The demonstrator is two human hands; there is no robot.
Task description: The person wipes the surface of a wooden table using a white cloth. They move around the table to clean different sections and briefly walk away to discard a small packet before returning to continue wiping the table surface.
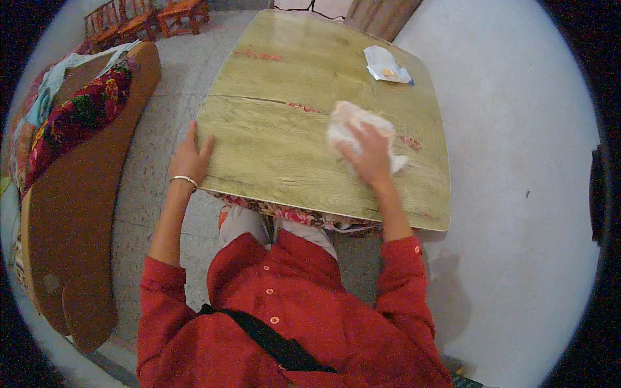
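Note:
My right hand (370,154) presses down on a crumpled white cloth (349,123) on the yellowish wooden table top (284,129), right of its middle. Part of the cloth sticks out under my fingers toward the right. My left hand (191,158) rests flat on the table's near left corner, fingers apart, holding nothing. A thin bangle circles that wrist. Red sleeves cover both upper arms.
A small white packet (387,66) lies near the table's far right edge. A brown wooden bench with a flowered cushion (77,119) stands to the left. Small wooden chairs (149,19) sit at the far left. Grey floor surrounds the table.

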